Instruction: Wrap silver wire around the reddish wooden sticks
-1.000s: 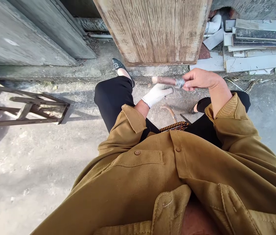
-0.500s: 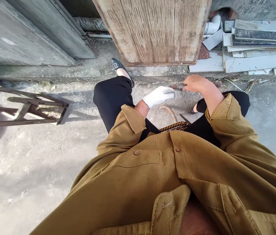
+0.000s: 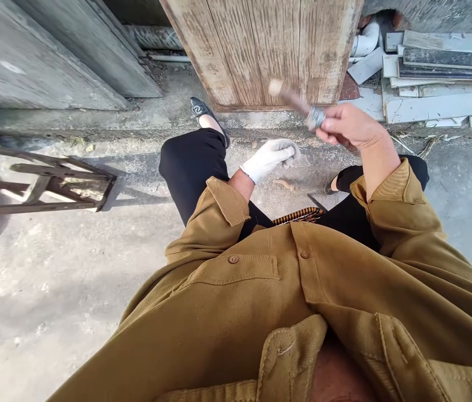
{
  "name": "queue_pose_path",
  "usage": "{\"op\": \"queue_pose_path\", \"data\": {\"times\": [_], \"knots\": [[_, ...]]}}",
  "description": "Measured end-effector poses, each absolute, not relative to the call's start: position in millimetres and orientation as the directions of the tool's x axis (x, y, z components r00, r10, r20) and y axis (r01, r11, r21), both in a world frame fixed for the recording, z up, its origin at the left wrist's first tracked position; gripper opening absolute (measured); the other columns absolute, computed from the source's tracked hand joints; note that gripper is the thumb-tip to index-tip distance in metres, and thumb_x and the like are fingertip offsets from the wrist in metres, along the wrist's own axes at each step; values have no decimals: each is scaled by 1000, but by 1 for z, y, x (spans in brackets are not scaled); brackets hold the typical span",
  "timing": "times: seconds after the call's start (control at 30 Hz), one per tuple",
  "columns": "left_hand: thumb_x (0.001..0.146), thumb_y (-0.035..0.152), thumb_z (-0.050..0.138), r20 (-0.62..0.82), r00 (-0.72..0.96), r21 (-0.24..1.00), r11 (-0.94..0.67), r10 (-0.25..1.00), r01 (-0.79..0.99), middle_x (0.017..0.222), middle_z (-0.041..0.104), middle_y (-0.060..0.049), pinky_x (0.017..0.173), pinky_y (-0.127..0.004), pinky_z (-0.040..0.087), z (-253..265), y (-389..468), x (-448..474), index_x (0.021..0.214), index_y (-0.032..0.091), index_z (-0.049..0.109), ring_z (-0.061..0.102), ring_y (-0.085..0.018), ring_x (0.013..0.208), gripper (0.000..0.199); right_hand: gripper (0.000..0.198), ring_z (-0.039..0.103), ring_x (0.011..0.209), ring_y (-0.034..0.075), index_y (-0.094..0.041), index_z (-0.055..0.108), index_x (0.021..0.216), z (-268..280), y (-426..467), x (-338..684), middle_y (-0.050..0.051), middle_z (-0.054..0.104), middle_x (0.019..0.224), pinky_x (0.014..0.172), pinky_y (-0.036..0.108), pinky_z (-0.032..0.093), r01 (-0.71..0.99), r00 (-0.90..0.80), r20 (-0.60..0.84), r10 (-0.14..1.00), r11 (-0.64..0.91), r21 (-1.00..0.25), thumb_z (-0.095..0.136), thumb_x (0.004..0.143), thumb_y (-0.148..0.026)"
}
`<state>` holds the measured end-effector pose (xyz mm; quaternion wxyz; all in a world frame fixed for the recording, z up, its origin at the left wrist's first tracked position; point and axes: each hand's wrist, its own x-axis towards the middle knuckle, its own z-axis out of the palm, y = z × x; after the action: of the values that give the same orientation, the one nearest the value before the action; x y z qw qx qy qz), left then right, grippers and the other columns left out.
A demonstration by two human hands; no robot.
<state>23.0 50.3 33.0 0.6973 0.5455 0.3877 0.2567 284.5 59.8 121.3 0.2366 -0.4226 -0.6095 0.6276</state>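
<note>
Stick (image 3: 297, 103) now higher, aslant in right hand (image 3: 348, 125)

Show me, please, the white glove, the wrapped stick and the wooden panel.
White glove (image 3: 266, 158): head view, on its back.
Wrapped stick (image 3: 297, 103): head view, on its blurred brown shaft.
Wooden panel (image 3: 267, 47): head view, on its planked face.

A weathered wooden panel (image 3: 256, 56) stands beside stacked pale and dark boards (image 3: 449, 70). At left, a wooden frame (image 3: 60, 173) rests on partly shaded grey concrete floor (image 3: 72, 273).
</note>
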Motion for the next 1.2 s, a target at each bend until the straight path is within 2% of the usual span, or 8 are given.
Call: {"op": "queue_pose_path", "data": {"times": [0.13, 0.33, 0.47, 0.57, 0.77, 0.9, 1.03, 1.2], "knots": [[101, 33, 88, -236, 673, 959, 278, 701, 47, 60, 61, 0, 49, -20, 38, 25, 50, 20, 86, 13, 78, 49, -9, 50, 27, 24, 44, 62, 10, -15, 67, 99, 131, 61, 284, -1, 57, 81, 56, 24, 37, 6, -96, -188, 977, -188, -982, 57, 121, -20], [82, 73, 100, -210, 752, 954, 299, 625, 17, 58, 58, 0, 47, -25, 46, 32, 49, 12, 85, 16, 76, 51, -12, 48, 62, 34, 48, 66, 10, -17, 61, 88, 112, 81, 279, -2, 57, 72, 65, 27, 37, 432, 173, -342, 923, -384, -816, 58, 121, -11], [81, 79, 99, -137, 672, 975, 219, 728, -39, 56, 59, 0, 47, -22, 43, 42, 51, 4, 88, 16, 78, 52, -11, 50, 67, 44, 47, 62, 11, -17, 60, 70, 95, 85, 273, -4, 48, 56, 69, 30, 35, 820, -1, -455, 891, -259, -510, 79, 109, -6], [90, 69, 96, -140, 600, 984, 177, 788, -3, 56, 58, 1, 47, -22, 41, 47, 52, 2, 85, 16, 77, 52, -11, 50, 57, 50, 44, 52, 11, -17, 63, 63, 96, 74, 259, -1, 52, 50, 61, 31, 32, 969, -183, -731, 658, -2, -245, 85, 108, -14], [101, 29, 81, -153, 397, 988, 127, 905, 90, 66, 64, -1, 55, -23, 46, 45, 59, 7, 84, 18, 72, 53, -11, 56, 23, 42, 49, 55, 6, -12, 70, 70, 117, 52, 246, -3, 61, 59, 62, 23, 38, 825, -554, -792, 257, 45, -563, 77, 111, -4], [97, 11, 73, -194, 302, 974, 147, 933, 174, 68, 60, 1, 55, -23, 42, 35, 64, 11, 81, 18, 69, 50, -11, 56, 18, 29, 56, 64, 8, -15, 73, 81, 128, 57, 267, -1, 69, 73, 67, 22, 45, 644, -644, -590, 487, -71, -762, 77, 109, -10], [95, 14, 71, -273, 461, 952, 169, 844, 255, 62, 54, 3, 52, -25, 39, 26, 57, 17, 82, 18, 71, 48, -11, 52, 14, 28, 48, 62, 11, -19, 64, 87, 126, 62, 276, 0, 62, 74, 59, 23, 41, 433, -317, -377, 870, -221, -874, 70, 114, -24], [91, 30, 80, -236, 667, 968, 111, 707, 225, 59, 59, 2, 52, -27, 42, 28, 40, 26, 82, 22, 76, 53, -14, 55, 13, 29, 54, 67, 15, -19, 65, 93, 110, 70, 272, 3, 61, 74, 65, 28, 45, 636, -40, -402, 915, -287, -716, 67, 118, -34]]}}
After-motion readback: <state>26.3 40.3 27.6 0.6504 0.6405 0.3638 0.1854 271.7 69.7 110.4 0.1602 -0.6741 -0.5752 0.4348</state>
